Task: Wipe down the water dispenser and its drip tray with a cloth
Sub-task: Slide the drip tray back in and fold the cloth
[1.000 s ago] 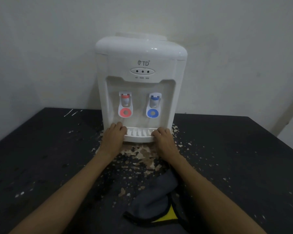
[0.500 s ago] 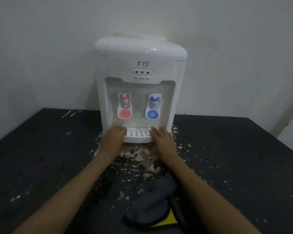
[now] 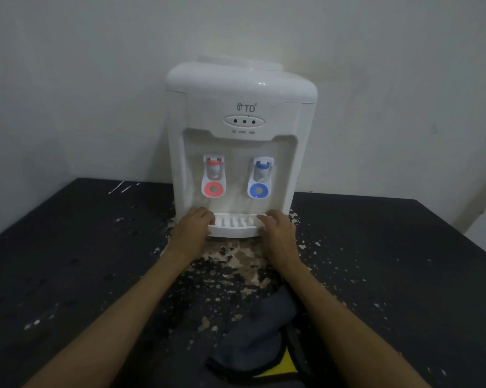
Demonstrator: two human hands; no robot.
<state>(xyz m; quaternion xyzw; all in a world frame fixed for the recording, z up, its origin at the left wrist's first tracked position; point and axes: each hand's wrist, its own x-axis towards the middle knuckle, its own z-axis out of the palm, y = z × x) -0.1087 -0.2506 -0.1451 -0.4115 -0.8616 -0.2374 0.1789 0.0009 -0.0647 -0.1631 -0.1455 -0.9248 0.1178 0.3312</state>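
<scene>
nearest, at the near edge of the black table (image 3: 68, 261), a grey-and-yellow cloth (image 3: 258, 337) lies crumpled, partly hidden by the right forearm. beyond, the left hand (image 3: 193, 228) and right hand (image 3: 278, 231) curl round the ends of the white slatted drip tray (image 3: 233, 224), at the foot of the white water dispenser (image 3: 242, 130) by the far edge, unchanged from before.

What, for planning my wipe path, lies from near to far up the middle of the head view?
cloth → flaked tabletop → drip tray → water dispenser → wall
</scene>
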